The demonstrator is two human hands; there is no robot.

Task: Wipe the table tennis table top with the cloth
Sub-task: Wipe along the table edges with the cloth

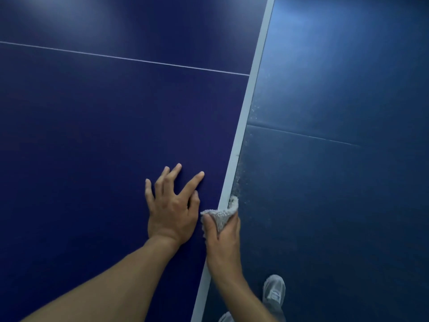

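While the left hand [173, 210] lies flat on the dark blue table [92, 124], its fingers straight and spread and its thumb close beside the forefinger, it holds nothing. Just to its right, the right hand [224, 238] grips a grey terry cloth [220, 216], with the thumb curled over the fabric on the table side and the other fingers wrapped out of sight round the far side. The cloth is bunched into a small wad and sits right on the pale border stripe [246, 112] that runs along the table's edge, with part of it on the top and part reaching past the rim. The two hands are close together; the left thumb is near the cloth, but I cannot tell whether they touch. A thin white line [116, 57] crosses the table top farther off and meets the border stripe. Beyond the edge, lower down, is a blue floor [336, 182] with a faint seam [301, 135] across it and a scatter of pale specks [241, 177] close along the table's side. A grey shoe [274, 290] stands on that floor near the bottom of the view, beside the right forearm.
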